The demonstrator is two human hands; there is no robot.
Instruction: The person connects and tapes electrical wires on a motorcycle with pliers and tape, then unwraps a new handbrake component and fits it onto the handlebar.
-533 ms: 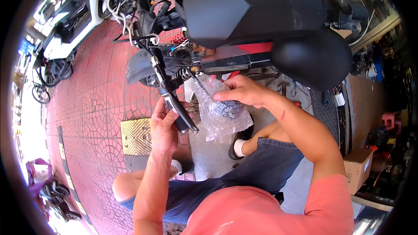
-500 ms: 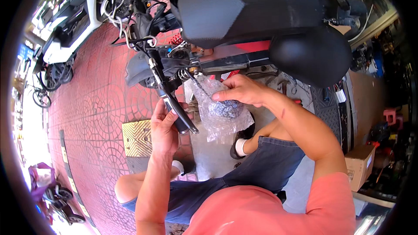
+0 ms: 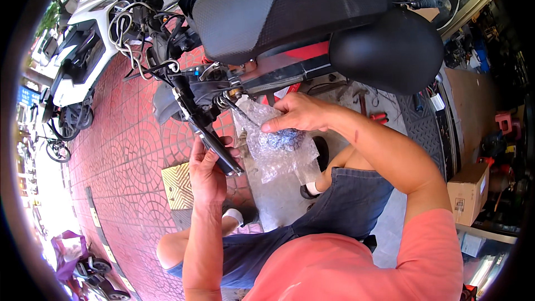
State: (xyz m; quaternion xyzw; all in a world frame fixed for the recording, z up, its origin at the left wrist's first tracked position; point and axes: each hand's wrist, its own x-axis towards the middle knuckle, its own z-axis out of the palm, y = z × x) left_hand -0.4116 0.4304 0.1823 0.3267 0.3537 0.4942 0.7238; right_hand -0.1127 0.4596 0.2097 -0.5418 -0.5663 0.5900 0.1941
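My left hand (image 3: 207,179) is wrapped round the end of a black handlebar grip (image 3: 224,159), its thumb along the near side and its fingertips showing beyond. Just to the right, my right hand (image 3: 301,112) pinches the top of a clear bubble-wrap packet (image 3: 284,161) between thumb and fingers. Something bluish-grey shows through the plastic, too blurred to name. A dark cable with a coiled part runs down beside the packet from the handlebar. The handlebar belongs to a vehicle with a wide black textured seat (image 3: 301,11).
A rounded black cover (image 3: 387,53) sticks out at the right of the vehicle. Tools, one a red-handled pair of pliers (image 3: 379,118), lie on the ground behind my right forearm. Left of my knee is a yellow-and-black ramp block (image 3: 177,187). A cardboard box (image 3: 467,196) stands at right.
The whole view has shifted a little, so the vehicle sits further left and higher. Both hands keep their holds, and the handlebar grip looks slightly lower in my left hand.
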